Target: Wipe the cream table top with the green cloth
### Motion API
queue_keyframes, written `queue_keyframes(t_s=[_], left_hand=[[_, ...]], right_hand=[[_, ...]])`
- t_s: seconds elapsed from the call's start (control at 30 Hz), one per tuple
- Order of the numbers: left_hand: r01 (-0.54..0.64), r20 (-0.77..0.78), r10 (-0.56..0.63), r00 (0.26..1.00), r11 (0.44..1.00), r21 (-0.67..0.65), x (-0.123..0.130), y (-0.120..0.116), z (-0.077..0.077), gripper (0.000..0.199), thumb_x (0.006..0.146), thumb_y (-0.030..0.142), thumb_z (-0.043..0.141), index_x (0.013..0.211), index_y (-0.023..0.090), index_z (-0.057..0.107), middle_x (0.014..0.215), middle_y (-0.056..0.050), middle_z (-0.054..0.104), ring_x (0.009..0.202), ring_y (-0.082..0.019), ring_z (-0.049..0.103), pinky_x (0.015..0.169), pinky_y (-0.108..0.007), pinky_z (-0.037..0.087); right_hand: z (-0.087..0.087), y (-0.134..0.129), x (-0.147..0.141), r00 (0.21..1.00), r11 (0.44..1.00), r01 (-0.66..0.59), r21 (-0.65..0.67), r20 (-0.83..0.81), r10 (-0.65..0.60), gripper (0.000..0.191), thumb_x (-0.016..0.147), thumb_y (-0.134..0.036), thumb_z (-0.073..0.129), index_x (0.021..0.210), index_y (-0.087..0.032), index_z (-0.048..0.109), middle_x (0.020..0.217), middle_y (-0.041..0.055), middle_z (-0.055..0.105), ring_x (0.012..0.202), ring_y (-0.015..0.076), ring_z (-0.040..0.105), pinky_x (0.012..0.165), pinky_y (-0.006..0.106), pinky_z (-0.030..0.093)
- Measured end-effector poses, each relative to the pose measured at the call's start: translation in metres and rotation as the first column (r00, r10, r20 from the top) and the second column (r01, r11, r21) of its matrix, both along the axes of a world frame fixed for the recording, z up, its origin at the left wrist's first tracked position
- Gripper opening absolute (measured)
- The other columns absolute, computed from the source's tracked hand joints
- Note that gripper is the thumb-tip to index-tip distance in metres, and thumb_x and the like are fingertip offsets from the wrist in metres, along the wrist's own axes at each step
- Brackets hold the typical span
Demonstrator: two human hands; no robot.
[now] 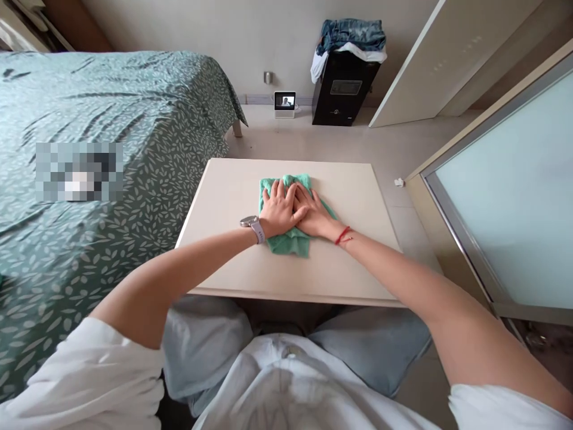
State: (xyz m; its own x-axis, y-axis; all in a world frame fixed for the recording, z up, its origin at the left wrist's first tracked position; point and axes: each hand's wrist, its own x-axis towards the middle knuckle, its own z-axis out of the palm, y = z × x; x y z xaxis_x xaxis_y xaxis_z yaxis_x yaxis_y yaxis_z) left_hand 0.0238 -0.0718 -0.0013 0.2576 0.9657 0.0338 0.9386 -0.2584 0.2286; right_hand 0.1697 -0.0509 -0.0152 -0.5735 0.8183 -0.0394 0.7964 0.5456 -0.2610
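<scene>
A green cloth [290, 246] lies spread and a little rumpled on a small cream table [233, 194] before me. Flat on its upper left part rests my left hand [278, 210], fingers spread, with a watch at the wrist. My right hand [317, 217] presses flat on the cloth from the right, its fingers stretched out and partly covered by the left hand. The left thumb crosses over the back of the right hand. Around the right wrist is a red string bracelet [342, 235]. Neither hand grips the cloth.
On the left stands a bed with a green leaf-patterned cover [179, 113]. Beyond the table, a small screen device [285, 105] and a black cabinet [344, 89] topped with folded jeans [351, 34] stand by the wall. A frosted-glass panel [514, 185] is at right.
</scene>
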Motion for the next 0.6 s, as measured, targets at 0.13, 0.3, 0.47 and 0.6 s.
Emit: queue_keyframes(t_s=[0.13,0.3,0.47,0.6], left_hand=[[-0.016,-0.014,0.016,1.000,1.000,0.004,0.001,0.058,0.005,0.079,0.115,0.054,0.043,0.181,0.011,0.037,0.188,-0.028,0.032,0.176,-0.045,0.026,0.140,-0.069,0.025],[-0.022,-0.010,0.022,1.000,1.000,0.022,0.001,0.102,0.009,0.076,0.115,0.052,0.040,0.179,0.012,0.040,0.184,-0.025,0.040,0.175,-0.041,0.029,0.141,-0.064,0.026],[0.006,0.019,-0.007,1.000,0.998,0.055,-0.002,0.125,0.003,0.072,0.115,0.053,0.039,0.175,0.015,0.046,0.172,-0.022,0.056,0.164,-0.041,0.043,0.139,-0.062,0.029],[-0.008,0.032,0.006,0.999,0.997,0.074,-0.003,0.126,0.001,0.072,0.114,0.054,0.038,0.175,0.016,0.047,0.171,-0.022,0.056,0.164,-0.040,0.043,0.139,-0.062,0.029]], right_hand=[[0.005,0.061,-0.004,0.999,0.999,0.041,-0.021,-0.003,-0.041,0.077,0.112,-0.033,0.048,0.185,-0.011,0.030,0.193,0.0193,0.023,0.181,0.0357,0.015,0.145,0.065,0.018],[-0.003,0.113,-0.003,0.996,0.998,0.056,0.030,-0.069,-0.053,0.075,0.114,-0.036,0.047,0.184,-0.014,0.033,0.191,0.0203,0.029,0.179,0.0397,0.020,0.142,0.071,0.018],[-0.010,0.133,-0.003,0.992,0.995,0.093,0.045,-0.093,-0.088,0.071,0.116,-0.040,0.042,0.182,-0.016,0.037,0.188,0.0206,0.035,0.177,0.0433,0.022,0.140,0.077,0.019],[-0.013,0.132,-0.003,0.985,0.991,0.121,0.052,-0.127,-0.114,0.069,0.116,-0.038,0.040,0.182,-0.019,0.040,0.188,0.0179,0.037,0.178,0.0412,0.022,0.140,0.078,0.017]])
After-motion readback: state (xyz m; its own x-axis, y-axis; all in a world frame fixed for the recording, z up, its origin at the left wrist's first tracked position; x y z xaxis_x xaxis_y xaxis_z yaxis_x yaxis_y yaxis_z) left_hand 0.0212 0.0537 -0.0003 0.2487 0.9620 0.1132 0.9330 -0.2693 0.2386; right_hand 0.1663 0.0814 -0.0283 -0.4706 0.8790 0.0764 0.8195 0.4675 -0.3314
